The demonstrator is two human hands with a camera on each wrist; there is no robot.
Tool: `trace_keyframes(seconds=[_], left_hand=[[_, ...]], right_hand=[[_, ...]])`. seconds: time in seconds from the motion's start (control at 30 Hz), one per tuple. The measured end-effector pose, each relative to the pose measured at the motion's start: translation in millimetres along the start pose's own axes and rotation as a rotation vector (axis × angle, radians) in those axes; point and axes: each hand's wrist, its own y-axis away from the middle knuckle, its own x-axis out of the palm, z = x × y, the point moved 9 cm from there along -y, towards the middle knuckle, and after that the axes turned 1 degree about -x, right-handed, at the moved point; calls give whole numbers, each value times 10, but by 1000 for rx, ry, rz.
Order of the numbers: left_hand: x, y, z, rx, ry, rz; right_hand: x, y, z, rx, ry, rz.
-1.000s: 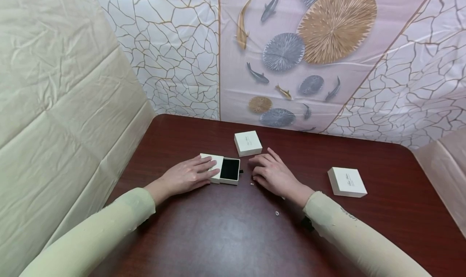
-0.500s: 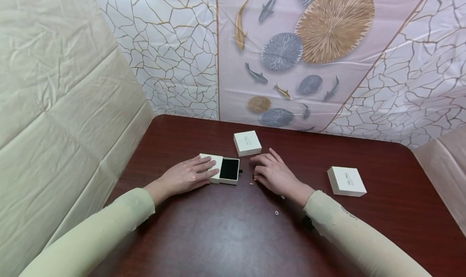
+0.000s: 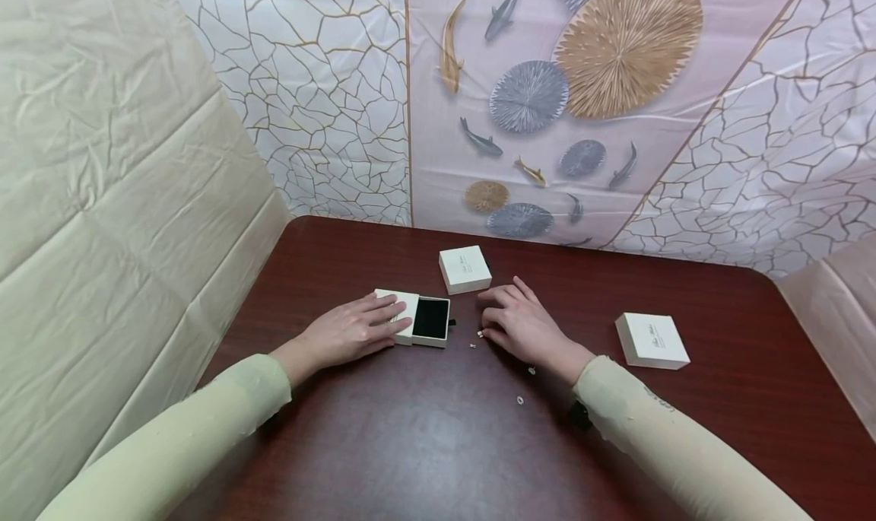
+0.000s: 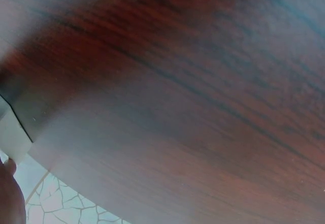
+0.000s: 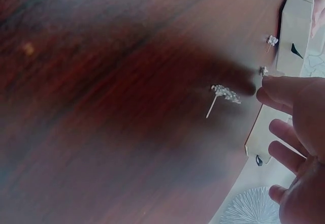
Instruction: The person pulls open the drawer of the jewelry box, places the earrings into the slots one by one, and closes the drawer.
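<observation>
My left hand rests with straight, spread fingers on the sleeve of a white drawer box. The box's drawer, lined in black and with a dark pull tab, sticks out to the right. In the head view my right hand is just right of the drawer, thumb and index finger pinching a small earring. The right wrist view has that earring at the fingertips. Another earring lies close by; more earrings lie nearer the wrist, one showing its post.
A closed white box stands behind the drawer box. Farther right on the dark red table is a second closed white box. One small piece lies nearer the front. Patterned cloth hangs behind the table.
My right hand has shifted slightly right, with the small earring coming into sight at its fingertips. The left hand and the boxes keep their places.
</observation>
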Motion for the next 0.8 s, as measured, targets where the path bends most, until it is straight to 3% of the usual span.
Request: trace_keyframes(seconds=[0.33,0.8], left_hand=[[18,2,-2,-5,-20,16],[-7,-5,-16,10,-10,0]], right_hand=[[-54,-6,-20,-2,13,-31],[-90,2,151,-70,37,-64]])
